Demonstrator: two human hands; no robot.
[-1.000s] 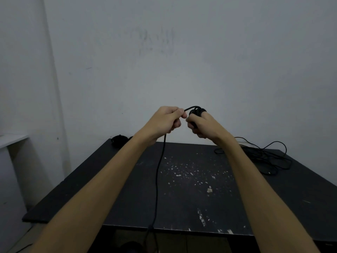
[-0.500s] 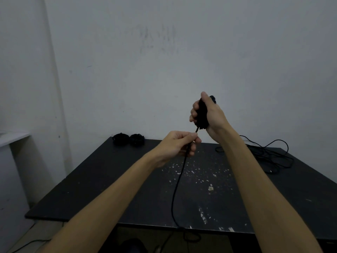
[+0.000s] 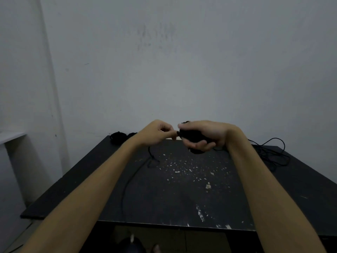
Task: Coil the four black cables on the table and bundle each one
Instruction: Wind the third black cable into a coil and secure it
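A pale, scuffed wall (image 3: 182, 61) fills the upper half of the view, with a white shelf edge (image 3: 11, 136) at the far left. Below it stands the black bench (image 3: 182, 198), its top speckled with pale flecks and scrapes near the middle and along the near edge.

Both forearms reach out over the bench and meet above its far side. The right hand (image 3: 206, 135) lies palm toward the camera, its fingers (image 3: 198, 146) curled up round a dark coil of cable (image 3: 191, 135), which it holds clear of the bench. The left hand (image 3: 156, 133) is just beside it, its fingers (image 3: 172, 134) curled and pinched together at the coil's left end; they touch or nearly touch the right thumb, and the strand between them is too dark to make out. A loose tail of the same cable (image 3: 151, 159) drops below the left wrist, lies in a small loop on the bench, then runs back toward the near edge under the left forearm.

At the far right a loose tangle of cable (image 3: 273, 154) sprawls on the bench, partly hidden by the right forearm. At the far left corner sit two small bundled coils (image 3: 118, 136), the second mostly hidden behind the left wrist.
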